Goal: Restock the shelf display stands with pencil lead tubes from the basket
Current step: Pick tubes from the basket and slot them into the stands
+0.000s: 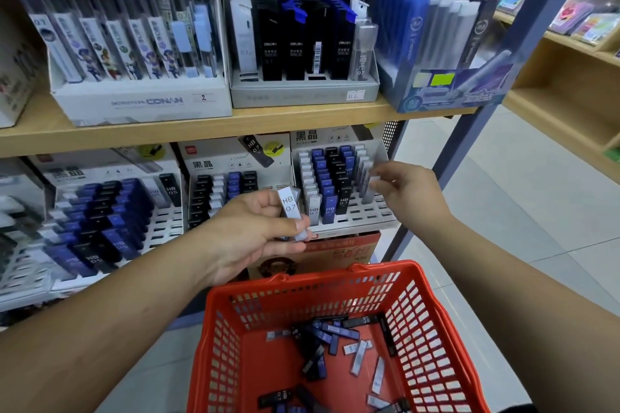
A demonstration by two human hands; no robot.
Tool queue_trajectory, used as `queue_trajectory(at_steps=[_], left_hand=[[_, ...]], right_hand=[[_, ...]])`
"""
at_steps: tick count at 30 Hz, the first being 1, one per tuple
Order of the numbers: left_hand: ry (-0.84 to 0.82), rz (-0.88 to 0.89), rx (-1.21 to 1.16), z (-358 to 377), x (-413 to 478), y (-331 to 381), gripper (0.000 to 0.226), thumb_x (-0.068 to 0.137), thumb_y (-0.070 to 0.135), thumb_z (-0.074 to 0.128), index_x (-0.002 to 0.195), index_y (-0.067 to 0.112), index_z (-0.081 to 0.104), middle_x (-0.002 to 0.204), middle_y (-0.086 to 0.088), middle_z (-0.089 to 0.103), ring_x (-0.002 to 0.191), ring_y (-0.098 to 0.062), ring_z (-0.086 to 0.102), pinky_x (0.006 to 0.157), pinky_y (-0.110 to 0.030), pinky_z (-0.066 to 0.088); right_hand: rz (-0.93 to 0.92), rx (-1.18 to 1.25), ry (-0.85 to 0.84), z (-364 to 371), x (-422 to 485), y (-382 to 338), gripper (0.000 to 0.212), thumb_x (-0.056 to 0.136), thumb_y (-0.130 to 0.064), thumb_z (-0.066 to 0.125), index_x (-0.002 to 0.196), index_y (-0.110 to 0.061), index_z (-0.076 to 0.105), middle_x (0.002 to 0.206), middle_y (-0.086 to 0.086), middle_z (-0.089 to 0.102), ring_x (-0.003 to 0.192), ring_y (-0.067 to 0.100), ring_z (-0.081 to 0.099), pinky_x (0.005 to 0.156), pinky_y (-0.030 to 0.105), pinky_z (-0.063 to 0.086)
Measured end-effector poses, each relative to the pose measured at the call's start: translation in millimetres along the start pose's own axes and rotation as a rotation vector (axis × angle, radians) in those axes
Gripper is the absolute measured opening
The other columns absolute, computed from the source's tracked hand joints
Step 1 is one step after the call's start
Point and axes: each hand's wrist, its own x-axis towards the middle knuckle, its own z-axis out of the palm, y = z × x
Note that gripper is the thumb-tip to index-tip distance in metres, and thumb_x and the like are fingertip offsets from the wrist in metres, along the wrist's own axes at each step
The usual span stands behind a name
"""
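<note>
The wooden shelf (235,124) carries boxed displays on its upper board. Beneath it sit slotted stands, and the rightmost display stand (365,216) holds rows of blue, black and white tubes, with open slots along its front and right side. Below, the red basket (436,312) has a loose scatter of black, blue and clear lead tubes (335,342) on its floor. The left hand (248,235) is curled round a white HB 0.7 tube (289,206) near the stand's front. The right hand (409,191) pinches a clear tube (370,184) at the stand's right column. The tubes look light, rigid and smooth, likely slippery. A fingertip pinch across the flat faces near the upper end should suit slotting them upright.
</note>
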Motion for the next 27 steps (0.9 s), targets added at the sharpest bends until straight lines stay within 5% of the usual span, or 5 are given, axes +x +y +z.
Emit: queue_trajectory(at_steps=[9,12,16,23,27], left_hand=[[0.061,0.043,0.128,-0.8,-4.1,-0.5,0.040,0.086,0.000,0.079,0.123,0.006,0.063,0.106,-0.013,0.079,0.095,-0.028,0.078,0.067,-0.027,0.063],[0.055,0.081,0.263,0.9,-9.7,0.1,0.036,0.088,0.005,0.080,0.120,0.009,0.065,0.101,-0.009,0.080,0.092,-0.025,0.078,0.066,-0.027,0.063],[0.039,0.129,0.313,3.6,-20.4,0.9,0.034,0.087,0.006,0.080,0.117,0.008,0.064,0.095,-0.013,0.080,0.091,-0.025,0.079,0.066,-0.026,0.062],[-0.058,0.092,0.163,-20.2,-38.2,7.1,0.027,0.096,-0.003,0.067,0.122,0.005,0.066,0.111,-0.017,0.077,0.105,-0.028,0.076,0.090,-0.033,0.062],[0.148,0.060,0.207,-39.2,-45.0,12.0,0.022,0.095,-0.005,0.067,0.116,0.003,0.062,0.111,-0.023,0.072,0.092,-0.030,0.079,0.077,-0.034,0.065]], right_hand=[[-0.062,-0.299,0.001,3.5,-13.1,-22.2,0.054,0.100,-0.025,0.060,0.152,-0.026,0.046,0.130,0.006,0.059,0.112,0.028,0.061,0.080,0.038,0.052],[-0.088,-0.035,0.029,0.6,-16.8,-51.9,0.043,0.096,-0.031,0.070,0.137,-0.024,0.063,0.111,0.000,0.063,0.092,0.013,0.062,0.085,0.032,0.053],[0.014,0.468,-0.342,5.5,-36.2,-99.3,0.032,0.091,-0.030,0.078,0.122,-0.020,0.073,0.094,0.005,0.074,0.072,0.006,0.066,0.069,0.028,0.055],[0.132,0.753,-0.328,11.2,-47.7,-117.6,0.012,0.098,-0.010,0.068,0.105,-0.003,0.075,0.084,0.014,0.077,0.066,0.023,0.071,0.064,0.036,0.063],[0.166,0.716,-0.319,19.5,-47.4,-118.9,0.013,0.098,-0.015,0.070,0.102,-0.004,0.073,0.076,0.012,0.075,0.065,0.026,0.069,0.060,0.039,0.059]])
